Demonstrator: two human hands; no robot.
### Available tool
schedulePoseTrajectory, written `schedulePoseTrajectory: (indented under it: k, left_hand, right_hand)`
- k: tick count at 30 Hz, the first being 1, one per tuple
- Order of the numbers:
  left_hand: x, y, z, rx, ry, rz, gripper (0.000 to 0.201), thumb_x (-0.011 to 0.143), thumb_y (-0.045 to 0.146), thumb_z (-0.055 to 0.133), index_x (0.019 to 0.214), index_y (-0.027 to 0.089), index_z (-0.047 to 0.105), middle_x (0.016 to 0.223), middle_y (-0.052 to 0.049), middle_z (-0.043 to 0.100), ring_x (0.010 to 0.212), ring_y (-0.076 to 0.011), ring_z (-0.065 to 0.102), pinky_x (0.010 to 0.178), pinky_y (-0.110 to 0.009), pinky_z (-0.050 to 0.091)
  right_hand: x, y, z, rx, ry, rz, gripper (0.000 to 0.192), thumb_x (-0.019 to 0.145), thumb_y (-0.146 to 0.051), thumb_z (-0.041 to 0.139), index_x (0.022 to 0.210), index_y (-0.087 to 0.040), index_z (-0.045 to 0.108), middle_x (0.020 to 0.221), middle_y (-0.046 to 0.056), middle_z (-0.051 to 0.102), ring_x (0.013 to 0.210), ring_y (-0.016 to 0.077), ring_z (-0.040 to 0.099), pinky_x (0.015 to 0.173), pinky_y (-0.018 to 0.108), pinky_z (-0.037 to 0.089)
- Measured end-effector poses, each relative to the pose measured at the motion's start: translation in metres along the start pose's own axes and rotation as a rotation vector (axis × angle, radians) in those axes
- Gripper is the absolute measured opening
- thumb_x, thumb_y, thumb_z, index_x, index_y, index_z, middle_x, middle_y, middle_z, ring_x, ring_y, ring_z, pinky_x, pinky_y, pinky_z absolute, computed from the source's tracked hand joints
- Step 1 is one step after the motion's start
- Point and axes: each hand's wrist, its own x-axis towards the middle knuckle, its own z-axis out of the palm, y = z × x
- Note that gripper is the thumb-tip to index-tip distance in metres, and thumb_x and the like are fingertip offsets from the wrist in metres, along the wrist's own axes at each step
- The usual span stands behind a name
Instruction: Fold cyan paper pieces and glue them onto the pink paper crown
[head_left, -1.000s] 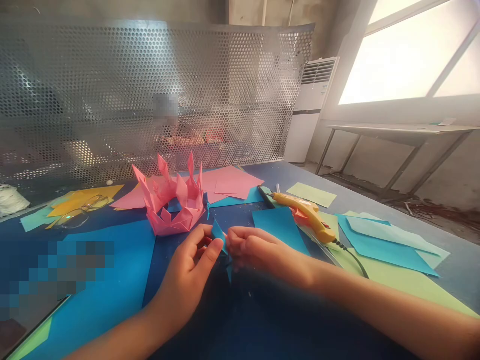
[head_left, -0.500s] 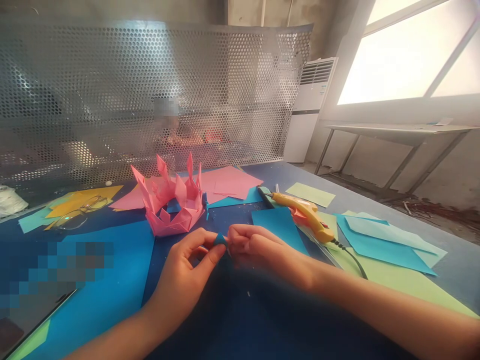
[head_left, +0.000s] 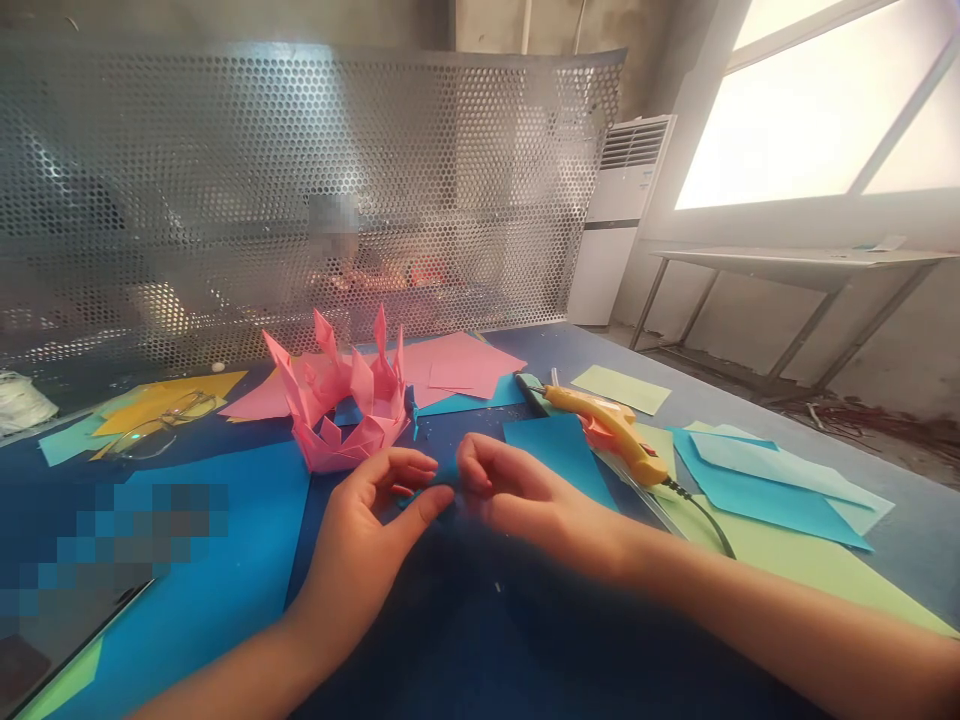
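Both hands meet just in front of the pink crown (head_left: 337, 405) on the tabletop (head_left: 487, 640). The left hand (head_left: 367, 540) and right hand (head_left: 517, 495) each pinch an end of a small blue paper (head_left: 442, 478) between thumb and fingers. A glue gun (head_left: 611, 430) lies right of the crown.

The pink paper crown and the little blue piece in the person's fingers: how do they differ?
The pink paper crown stands free on the table, untouched; the blue piece is pinched between the left hand and right hand. The crown is far larger, with many upright points; the blue piece is tiny and mostly hidden. Both are folded coloured paper.
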Motion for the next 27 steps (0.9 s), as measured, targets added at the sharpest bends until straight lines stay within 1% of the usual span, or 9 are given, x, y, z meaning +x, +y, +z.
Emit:
schedulePoseTrajectory:
  k: [4,6,9,13,16,21,23,27]
  left_hand:
    - [0.002,0.000,0.000,-0.087,0.023,-0.038,0.024,0.062,0.039,0.079,0.073,0.022,0.066,0.071,0.005,0.067,0.071,-0.0110,0.061,0.068,-0.018,0.048]
    - [0.004,0.000,0.000,-0.121,0.028,-0.063,0.024,0.061,0.039,0.080,0.072,0.022,0.067,0.069,0.005,0.068,0.068,-0.0107,0.061,0.066,-0.018,0.049]
    - [0.005,0.002,0.000,-0.145,0.015,-0.086,0.022,0.061,0.036,0.080,0.073,0.022,0.069,0.069,0.005,0.070,0.069,-0.0111,0.062,0.066,-0.018,0.049]
    - [0.003,0.003,0.002,-0.136,-0.033,-0.104,0.018,0.064,0.034,0.078,0.076,0.021,0.071,0.075,0.003,0.072,0.075,-0.0131,0.064,0.071,-0.020,0.051]
    - [0.003,0.002,0.002,-0.150,-0.072,-0.078,0.013,0.067,0.031,0.076,0.074,0.021,0.072,0.078,0.002,0.072,0.080,-0.0140,0.065,0.077,-0.021,0.051]
    - [0.005,-0.001,0.000,-0.215,-0.072,-0.024,0.007,0.068,0.029,0.076,0.070,0.023,0.072,0.085,0.004,0.071,0.086,-0.0115,0.063,0.077,-0.016,0.050]
    - [0.005,-0.001,0.000,-0.246,-0.098,-0.037,0.008,0.068,0.030,0.076,0.071,0.023,0.073,0.085,0.003,0.072,0.085,-0.0122,0.064,0.076,-0.017,0.052]
    - [0.005,0.000,0.000,-0.284,-0.145,-0.113,0.016,0.068,0.036,0.076,0.074,0.022,0.074,0.076,0.001,0.072,0.075,-0.0134,0.064,0.069,-0.023,0.056]
  right_hand:
    - [0.006,0.008,-0.001,-0.088,0.085,-0.089,0.017,0.078,-0.025,0.061,0.088,-0.020,0.048,0.081,-0.003,0.045,0.067,0.0095,0.041,0.056,0.022,0.033]
    - [0.009,0.011,-0.002,-0.132,0.110,-0.127,0.018,0.080,-0.030,0.064,0.086,-0.019,0.052,0.081,-0.002,0.048,0.070,0.0102,0.045,0.059,0.023,0.036]
    - [0.010,0.012,-0.002,-0.151,0.145,-0.166,0.018,0.080,-0.033,0.066,0.082,-0.019,0.055,0.076,-0.002,0.051,0.069,0.0109,0.048,0.061,0.025,0.039]
    - [0.009,0.010,-0.002,-0.173,0.210,-0.215,0.012,0.080,-0.028,0.065,0.081,-0.018,0.057,0.074,-0.003,0.054,0.067,0.0111,0.049,0.061,0.025,0.040]
    - [0.009,0.010,-0.002,-0.218,0.258,-0.247,0.007,0.079,-0.020,0.064,0.081,-0.018,0.057,0.075,-0.003,0.056,0.066,0.0108,0.050,0.062,0.025,0.041]
    - [0.009,0.009,-0.001,-0.284,0.280,-0.308,0.005,0.077,-0.014,0.061,0.081,-0.018,0.061,0.072,-0.002,0.058,0.064,0.0101,0.049,0.061,0.024,0.041]
    - [0.008,0.007,0.000,-0.303,0.275,-0.320,0.009,0.078,-0.013,0.060,0.084,-0.017,0.065,0.071,-0.002,0.058,0.063,0.0095,0.049,0.059,0.023,0.041]
    - [0.008,0.005,0.000,-0.361,0.304,-0.311,0.015,0.075,-0.010,0.058,0.084,-0.014,0.069,0.069,-0.002,0.056,0.061,0.0089,0.049,0.056,0.022,0.042]
